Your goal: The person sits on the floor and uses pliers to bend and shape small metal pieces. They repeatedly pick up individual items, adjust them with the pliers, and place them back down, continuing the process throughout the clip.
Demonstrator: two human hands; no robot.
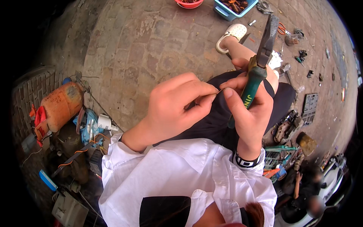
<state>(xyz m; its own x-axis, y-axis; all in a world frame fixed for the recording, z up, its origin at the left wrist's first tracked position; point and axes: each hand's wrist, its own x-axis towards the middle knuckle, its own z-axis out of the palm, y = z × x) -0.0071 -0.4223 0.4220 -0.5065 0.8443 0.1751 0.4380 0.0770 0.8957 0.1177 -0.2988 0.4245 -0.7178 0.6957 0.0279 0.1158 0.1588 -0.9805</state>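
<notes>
My right hand (249, 109) is closed around a pair of pliers (255, 79) with green handles. Their worn metal jaws point up and away from me, past the fingers. The thumb and forefinger of that same hand also pinch toward a thin, dark wire-like piece (221, 91). From the other side, the thumb and forefinger of my left hand (177, 99) are pressed together on this piece, so the two sets of fingertips nearly touch. Most of the piece is hidden by the fingers. Both hands are over my lap, above dark trousers (196, 128).
An orange gas cylinder (62, 104) lies at left, near a white roll (104, 122). Ahead are a blue basin (227, 13) and a red bowl (190, 4) of brownish pieces. Scattered tools and a black tray (310, 108) are at right. People are at lower right.
</notes>
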